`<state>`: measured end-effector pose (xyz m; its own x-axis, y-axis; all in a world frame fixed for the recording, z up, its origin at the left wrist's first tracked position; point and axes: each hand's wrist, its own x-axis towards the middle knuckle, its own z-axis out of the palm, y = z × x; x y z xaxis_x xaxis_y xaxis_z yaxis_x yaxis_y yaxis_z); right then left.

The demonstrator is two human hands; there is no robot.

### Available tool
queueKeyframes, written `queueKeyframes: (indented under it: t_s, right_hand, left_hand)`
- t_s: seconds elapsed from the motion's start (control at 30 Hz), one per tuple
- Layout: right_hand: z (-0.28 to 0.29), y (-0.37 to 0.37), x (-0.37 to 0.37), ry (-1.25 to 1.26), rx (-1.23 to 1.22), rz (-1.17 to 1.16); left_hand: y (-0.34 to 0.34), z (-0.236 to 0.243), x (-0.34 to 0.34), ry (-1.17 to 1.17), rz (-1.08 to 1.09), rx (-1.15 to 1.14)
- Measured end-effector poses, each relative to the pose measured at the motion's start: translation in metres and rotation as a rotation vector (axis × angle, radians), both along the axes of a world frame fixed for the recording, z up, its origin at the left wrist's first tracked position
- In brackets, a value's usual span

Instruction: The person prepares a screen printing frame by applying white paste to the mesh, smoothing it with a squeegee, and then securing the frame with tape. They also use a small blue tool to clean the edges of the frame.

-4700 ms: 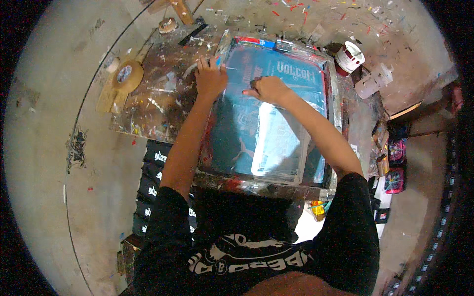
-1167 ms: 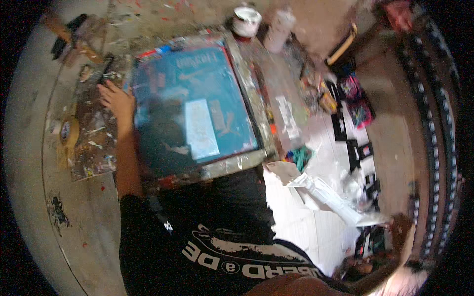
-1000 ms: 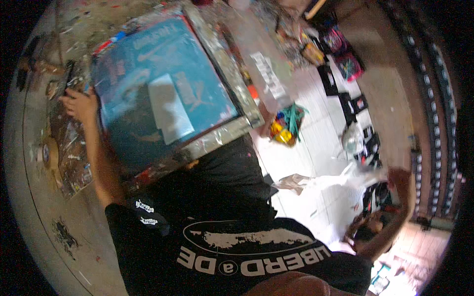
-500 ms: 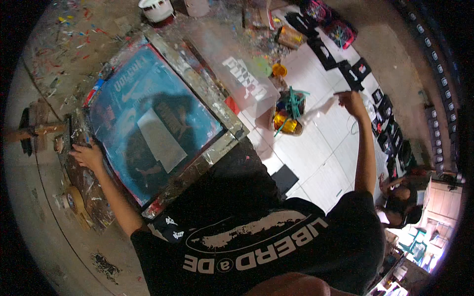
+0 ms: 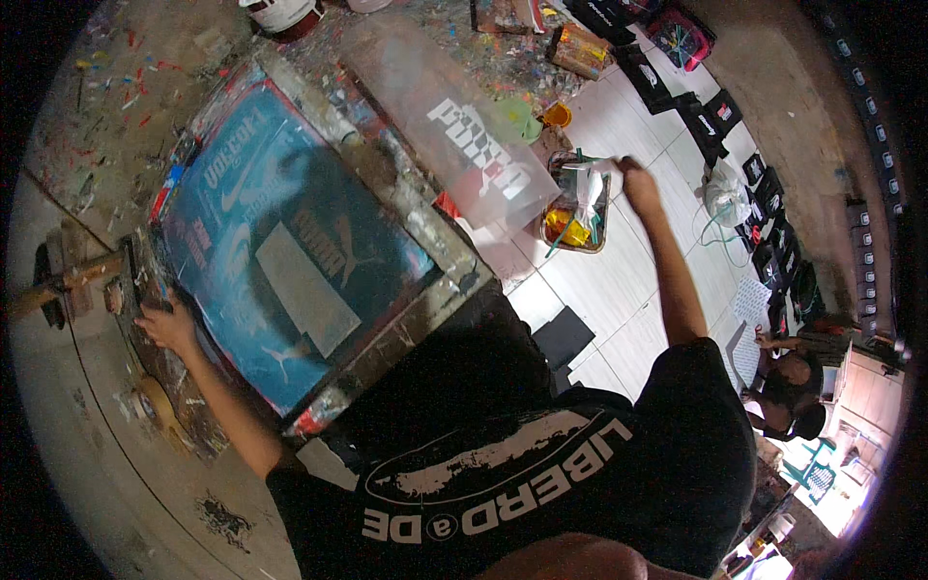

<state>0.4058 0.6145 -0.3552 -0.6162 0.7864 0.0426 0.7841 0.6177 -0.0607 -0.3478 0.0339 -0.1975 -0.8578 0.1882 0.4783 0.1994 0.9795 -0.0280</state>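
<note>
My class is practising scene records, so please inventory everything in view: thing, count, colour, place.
Framed screen: 1, blue, left of centre
Pale patch: 1, off-white, on screen
Tape roll: 1, tan, left of screen
Clear sheet: 1, white lettering, right of screen
Small container: 1, brownish, right of centre
Cup: 1, orange, above container
Bucket: 1, white and dark red, top edge
Printed items: many, black, right side
Chair: 1, green, lower right
Other person: 1, dark clothing, lower right
Own shirt: 1, black, bottom
Left hand: 1, bare, by screen's left edge
Right hand: 1, bare, beside container; grip unclear
</note>
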Motion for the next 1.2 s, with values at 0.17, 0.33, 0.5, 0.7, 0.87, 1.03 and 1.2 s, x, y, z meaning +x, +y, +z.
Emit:
queueKeyframes:
  t_s: [0.17, 0.33, 0.5, 0.7, 0.87, 1.03, 1.2]
  right_hand:
    - [-0.12, -0.055, -0.021, -0.172, -0.202, -0.011]
    - [-0.147, -0.08, -0.039, -0.126, -0.434, -0.191]
    - [-0.107, -0.087, -0.011, 0.331, -0.43, -0.355]
    - [0.138, -0.058, -0.073, 0.628, 0.4, -0.292]
    - [0.323, -0.156, -0.347, 0.547, 0.178, 0.492]
    - [0.315, -0.225, -0.637, 0.091, 0.281, 0.821]
    - [0.229, -0.184, -0.86, -0.076, 0.803, 0.854]
  left_hand:
    - [-0.017, 0.008, -0.016, -0.115, -0.002, -0.049]
    - [0.0, 0.012, -0.015, 0.008, -0.348, -0.099]
    - [-0.016, -0.005, 0.007, -0.174, -0.314, 0.291]
    - [0.027, 0.008, 0.049, -0.204, -0.388, 0.222]
    - [0.028, 0.029, 0.056, -0.14, -0.494, 0.127]
    - [0.03, 0.021, 0.053, -0.083, -0.35, 0.153]
    - [0.032, 0.008, 0.058, -0.055, -0.376, 0.242]
